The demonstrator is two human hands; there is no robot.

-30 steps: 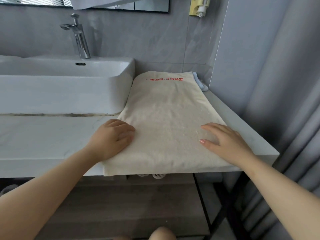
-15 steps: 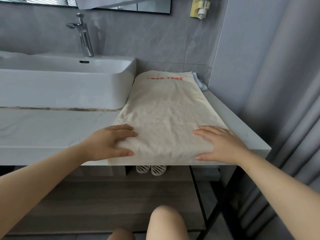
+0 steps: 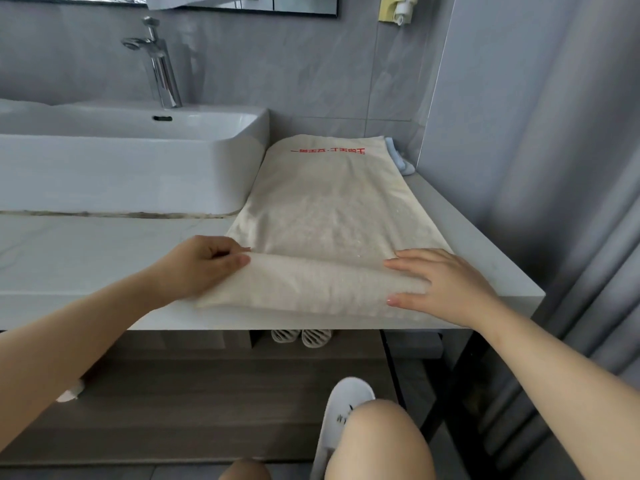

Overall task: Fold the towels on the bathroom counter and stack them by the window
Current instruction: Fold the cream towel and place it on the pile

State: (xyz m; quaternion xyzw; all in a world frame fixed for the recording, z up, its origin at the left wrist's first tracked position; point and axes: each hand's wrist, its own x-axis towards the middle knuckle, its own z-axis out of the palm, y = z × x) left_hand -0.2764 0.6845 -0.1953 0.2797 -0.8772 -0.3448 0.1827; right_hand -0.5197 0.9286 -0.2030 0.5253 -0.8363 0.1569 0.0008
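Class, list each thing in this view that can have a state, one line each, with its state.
beige towel: flat along the counter, near edge lifted and turned back.
left hand: pinches the towel's near left corner.
right hand: holds the towel's near right edge.
faucet: off, no water running.
blue cloth: bunched at the far corner, behind the towel.

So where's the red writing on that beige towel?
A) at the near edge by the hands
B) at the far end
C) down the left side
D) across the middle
B: the red lettering runs across the far end of the beige towel, opposite the lifted near edge.
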